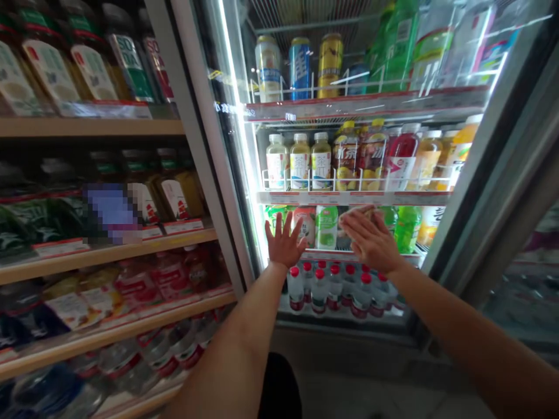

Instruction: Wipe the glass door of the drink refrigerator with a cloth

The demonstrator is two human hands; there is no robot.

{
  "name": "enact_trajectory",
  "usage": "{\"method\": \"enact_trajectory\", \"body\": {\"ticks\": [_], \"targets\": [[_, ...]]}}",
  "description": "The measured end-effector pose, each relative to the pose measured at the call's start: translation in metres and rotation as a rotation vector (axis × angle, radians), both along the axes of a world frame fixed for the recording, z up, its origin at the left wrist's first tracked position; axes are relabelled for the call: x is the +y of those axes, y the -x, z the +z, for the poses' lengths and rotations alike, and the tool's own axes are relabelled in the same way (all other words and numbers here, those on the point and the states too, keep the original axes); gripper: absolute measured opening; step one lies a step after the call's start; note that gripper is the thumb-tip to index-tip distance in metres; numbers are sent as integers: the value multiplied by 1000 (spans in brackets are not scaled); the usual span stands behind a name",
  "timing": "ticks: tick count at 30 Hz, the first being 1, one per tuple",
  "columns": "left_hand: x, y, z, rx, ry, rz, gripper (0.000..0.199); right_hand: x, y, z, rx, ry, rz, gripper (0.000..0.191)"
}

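Note:
My left hand is raised with its fingers spread, in front of the third shelf of a lit drinks fridge. Nothing is in it. Farther right, my right hand is held flat with its fingers stretched out and nothing visible in it. A faint reflection beside its fingertips suggests glass there; contact is unclear. Between the hands, behind them, stands a green-labelled bottle. Water bottles with red caps fill the bottom level. On the shelf above the hands are white-capped tea bottles.
Wooden-edged shelves of bottles run along the left side. Cans and large green bottles occupy the fridge's top shelf. A metal door frame slants down the right side. Dark floor shows below.

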State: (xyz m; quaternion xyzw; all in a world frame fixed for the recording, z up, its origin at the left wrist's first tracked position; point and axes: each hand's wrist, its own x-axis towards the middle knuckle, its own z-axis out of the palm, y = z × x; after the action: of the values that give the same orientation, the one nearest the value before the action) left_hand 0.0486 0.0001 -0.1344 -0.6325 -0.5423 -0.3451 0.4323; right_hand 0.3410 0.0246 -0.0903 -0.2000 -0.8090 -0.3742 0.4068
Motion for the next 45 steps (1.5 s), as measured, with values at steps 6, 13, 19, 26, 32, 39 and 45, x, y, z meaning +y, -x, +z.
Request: {"method": "enact_trajectory", "body": {"ticks": [6,13,19,26,32,39,45], "targets": [[-2,-2,1,14,-2,9,60,0,2,-4,72,8,-33,67],[0,0,0,8,-5,-15,61,-1,-1,1,41,6,-29,66],[1,1,-1,-6,5,-37,65,-3,9,-10,43,2,-7,66],[1,1,0,3,-13,-43,64,0,-4,-10,132,3,-56,70],[1,1,-1,-9,-24,-57,63,-6,1,-29,-106,22,29,66],[2,1,-1,-23,-19,-86,62,-2,-6,-17,142,11,-74,72],[3,1,-2,-21,-41,-94,63,-10,4,-35,-83,31,25,69]]}}
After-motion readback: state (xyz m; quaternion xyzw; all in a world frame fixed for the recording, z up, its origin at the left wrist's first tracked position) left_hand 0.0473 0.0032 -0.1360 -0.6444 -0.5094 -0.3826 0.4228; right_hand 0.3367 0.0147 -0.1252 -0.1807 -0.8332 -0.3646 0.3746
